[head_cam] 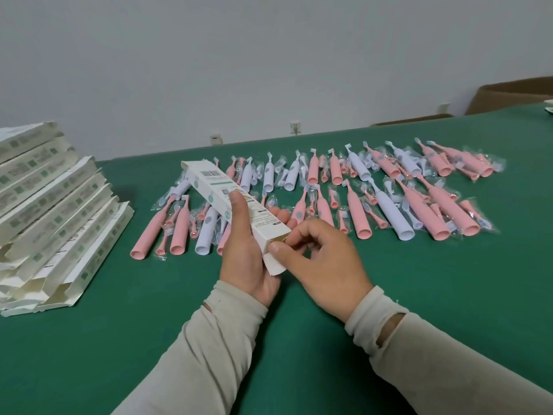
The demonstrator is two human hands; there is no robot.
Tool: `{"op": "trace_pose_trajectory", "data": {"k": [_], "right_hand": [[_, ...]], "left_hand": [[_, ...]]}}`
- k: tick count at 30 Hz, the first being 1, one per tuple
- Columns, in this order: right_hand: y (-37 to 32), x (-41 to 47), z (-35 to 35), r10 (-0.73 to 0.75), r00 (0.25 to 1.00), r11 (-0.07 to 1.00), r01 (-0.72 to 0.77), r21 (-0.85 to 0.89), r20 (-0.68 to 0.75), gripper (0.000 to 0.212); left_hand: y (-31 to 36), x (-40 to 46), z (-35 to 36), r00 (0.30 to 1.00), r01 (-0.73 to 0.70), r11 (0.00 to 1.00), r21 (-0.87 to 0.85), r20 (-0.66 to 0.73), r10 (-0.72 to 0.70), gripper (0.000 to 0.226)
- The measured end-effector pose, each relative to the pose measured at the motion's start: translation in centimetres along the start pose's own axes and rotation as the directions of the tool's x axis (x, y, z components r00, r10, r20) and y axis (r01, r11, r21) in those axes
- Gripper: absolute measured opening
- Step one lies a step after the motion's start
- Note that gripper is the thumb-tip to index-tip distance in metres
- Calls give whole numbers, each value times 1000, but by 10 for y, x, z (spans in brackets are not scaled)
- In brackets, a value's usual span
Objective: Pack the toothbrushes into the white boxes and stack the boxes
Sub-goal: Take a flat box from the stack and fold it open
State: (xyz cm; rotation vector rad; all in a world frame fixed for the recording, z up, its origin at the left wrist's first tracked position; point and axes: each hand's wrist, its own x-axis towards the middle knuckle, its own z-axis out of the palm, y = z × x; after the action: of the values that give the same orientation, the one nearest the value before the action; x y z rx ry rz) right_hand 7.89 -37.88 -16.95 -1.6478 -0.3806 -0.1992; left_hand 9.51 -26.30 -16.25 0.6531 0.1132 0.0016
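A long white box [223, 195] with a barcode and green marks is held tilted above the green table [419, 295], its far end pointing up and left. My left hand [245, 253] grips it round the middle, thumb on top. My right hand [323, 265] pinches the flap at the box's near end with thumb and curled fingers. Beyond them lie several pink and white electric toothbrushes [356, 215] in clear wrappers, spread in rows. I cannot tell what is inside the held box.
A leaning pile of white boxes [57, 214] with open ends stands at the left edge. A brown cardboard carton [514, 95] sits at the far right beyond the table. Wall sockets [294, 127] are on the grey wall behind.
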Motion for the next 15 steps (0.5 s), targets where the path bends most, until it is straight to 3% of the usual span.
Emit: {"op": "trace_pose_trajectory", "data": {"k": [6,8,11,13,15], "right_hand": [[-4,-2,-2,-67,998,990,66,-121,-9,19],[-6,-2,-7,-114,986,964,140,-227,121,21],[-11,-2,-13,-210,899,827,373,-421,384,34],[-13,-2,-14,-271,878,751,449,-484,394,34],[-15,-1,-13,-326,886,744,456,-488,330,27]], "left_hand": [[3,-1,-1,998,59,998,35,20,-60,76],[10,-1,-1,997,78,996,39,-11,-77,80],[19,-2,-4,993,83,996,27,-84,-81,87],[20,-3,-5,994,68,998,17,-87,-67,84],[18,-5,-3,997,54,998,-13,-52,-54,76]]}}
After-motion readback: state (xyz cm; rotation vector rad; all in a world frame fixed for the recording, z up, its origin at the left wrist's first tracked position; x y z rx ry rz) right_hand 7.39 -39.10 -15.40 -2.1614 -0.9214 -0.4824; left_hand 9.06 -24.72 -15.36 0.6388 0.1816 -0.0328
